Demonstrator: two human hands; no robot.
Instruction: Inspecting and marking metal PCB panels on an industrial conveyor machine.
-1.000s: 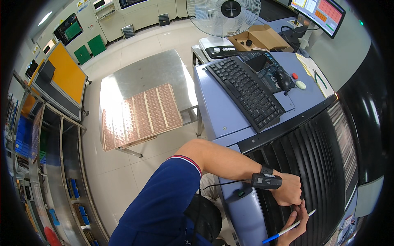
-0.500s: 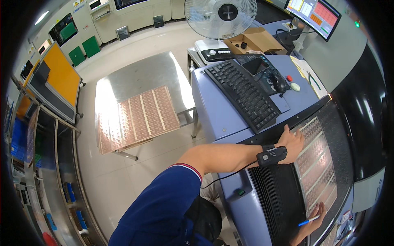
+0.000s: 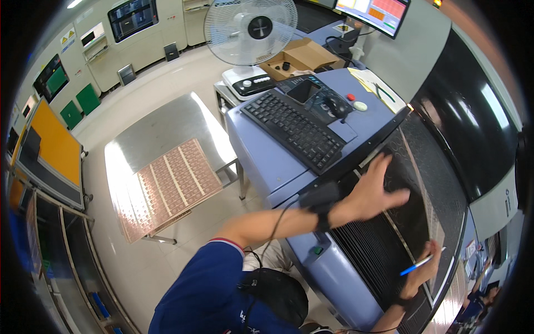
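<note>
A pale, glossy tiled floor [image 3: 111, 261] spreads across the room. Along the far side stand cream-coloured machine cabinets [image 3: 172, 33], one with a wide dark rectangular window [image 3: 133, 19]; a flat green rectangular panel [image 3: 88, 99] leans near their base. At left are a yellow-orange board on a wheeled frame [image 3: 54, 143] and a grey metal shelving rack [image 3: 72, 253]. A white ceiling light [image 3: 75, 3] shows at upper left; glare whitens the square stainless-steel counter [image 3: 161, 119].

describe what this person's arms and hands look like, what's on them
The left arm has a short navy sleeve with red-and-white trim, and a black wrist strap with a dark device and thin cable. A dark band circles the right wrist. Neither hand is gloved.
</note>
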